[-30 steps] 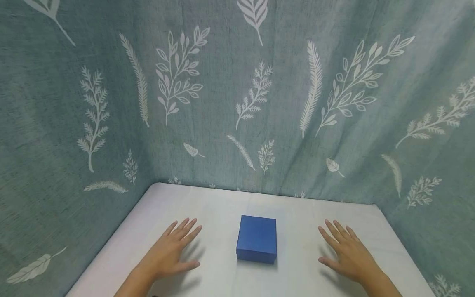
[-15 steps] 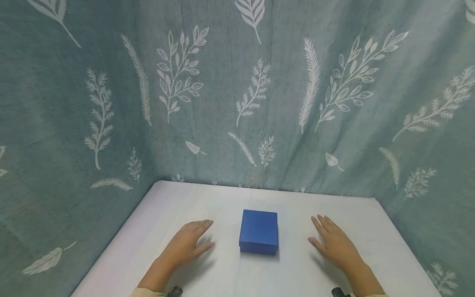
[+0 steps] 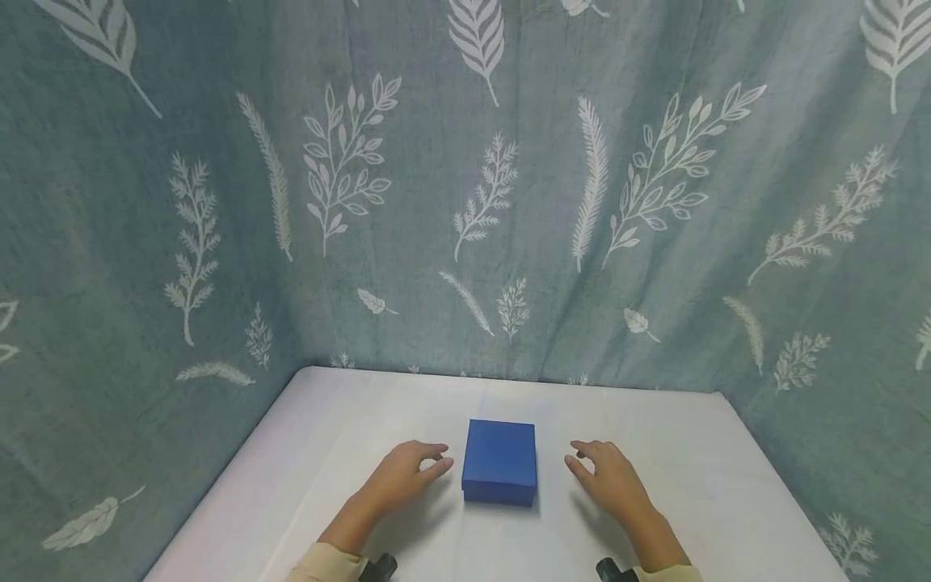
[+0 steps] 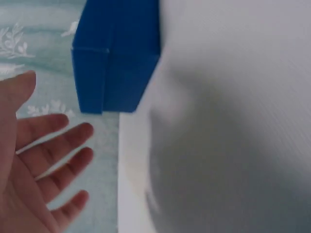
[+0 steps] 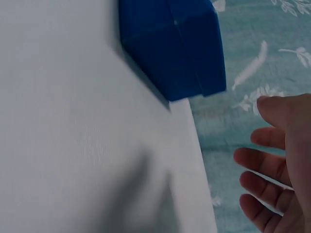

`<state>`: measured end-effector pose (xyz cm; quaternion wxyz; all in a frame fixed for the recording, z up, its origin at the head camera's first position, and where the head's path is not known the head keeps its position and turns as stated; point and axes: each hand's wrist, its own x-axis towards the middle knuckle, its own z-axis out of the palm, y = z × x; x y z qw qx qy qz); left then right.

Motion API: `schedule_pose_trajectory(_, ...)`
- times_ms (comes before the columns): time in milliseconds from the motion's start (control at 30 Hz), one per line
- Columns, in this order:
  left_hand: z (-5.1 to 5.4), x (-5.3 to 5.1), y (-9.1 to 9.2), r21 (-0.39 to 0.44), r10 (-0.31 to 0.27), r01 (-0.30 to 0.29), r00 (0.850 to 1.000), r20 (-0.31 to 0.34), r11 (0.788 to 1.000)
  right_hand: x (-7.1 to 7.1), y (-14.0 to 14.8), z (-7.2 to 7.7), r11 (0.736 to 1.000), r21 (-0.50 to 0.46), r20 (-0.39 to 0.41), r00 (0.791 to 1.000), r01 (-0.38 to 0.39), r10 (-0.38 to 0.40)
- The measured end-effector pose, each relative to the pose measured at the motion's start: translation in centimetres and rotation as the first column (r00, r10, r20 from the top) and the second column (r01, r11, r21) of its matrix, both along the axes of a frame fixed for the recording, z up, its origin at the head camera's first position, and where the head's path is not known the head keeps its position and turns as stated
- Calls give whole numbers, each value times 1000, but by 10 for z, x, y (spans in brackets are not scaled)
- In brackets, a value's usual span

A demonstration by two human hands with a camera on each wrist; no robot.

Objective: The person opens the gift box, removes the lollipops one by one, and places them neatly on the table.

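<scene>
"Both hands have come inward since a second ago, so what lies between them now?"

"One blue box [image 3: 499, 457], flat on the surface with its lid on, around the middle. Its lid edge overhangs the base slightly, and a thin shadow falls along its near side."

"Is either hand on it?"

"Neither. Left hand [image 3: 398, 477] is near the box's left side, right hand [image 3: 611, 479] a little farther off its right side. On each, the fingers are loosely bent, with the thumb apart, and hold nothing. From the wrists you see the left fingers [image 4: 53, 148] spread and the right fingers [image 5: 257, 162] gently curved."

"And past the hands?"

"Pale sleeves [image 3: 329, 562] at both forearms, with a dark device [image 3: 378, 570] at each wrist."

"What about the surface?"

"White and smooth, the surface [image 3: 691, 461] has soft hand shadows on it, faint crease lines, and a rounded far left corner."

"And the room?"

"Grey-green curtain [image 3: 422, 202] hangs behind and on both sides, printed with white leaves and sprigs, rippling in soft folds toward the right."
</scene>
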<state>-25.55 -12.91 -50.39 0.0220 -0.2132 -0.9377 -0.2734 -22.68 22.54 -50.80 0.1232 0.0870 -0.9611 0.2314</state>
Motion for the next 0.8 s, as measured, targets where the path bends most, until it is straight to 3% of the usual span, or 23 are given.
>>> schedule_pose_trajectory(133, -7, -11, 16, 112, 29, -46, 989, 148, 993, -9, -10, -5, 995, -94, 50, 999, 16, -11)
schedule_pose_trajectory(233, -11, -18, 25, 177, 29, -68, 976, 215, 982, -16, -18, -8, 983, -183, 112, 994, 21, 0)
schedule_pose_trajectory(300, -10, -23, 28, 210, 16, -64, 975, 221, 976, -23, -24, -7, 970, -242, 130, 991, 4, 29)
schedule_pose_trajectory(533, -9, -17, 32, 283, -59, -17, 964, 258, 959, -24, -36, -10, 938, -343, 225, 965, -54, 138)
schedule_pose_trajectory(667, -11, -17, 31, 322, -82, -27, 944, 318, 946, -23, -42, -13, 931, -361, 259, 953, -55, 157)
schedule_pose_trajectory(800, -13, -21, 33, 371, -82, -74, 918, 388, 926, -24, -45, -19, 886, -464, 299, 940, -6, 163)
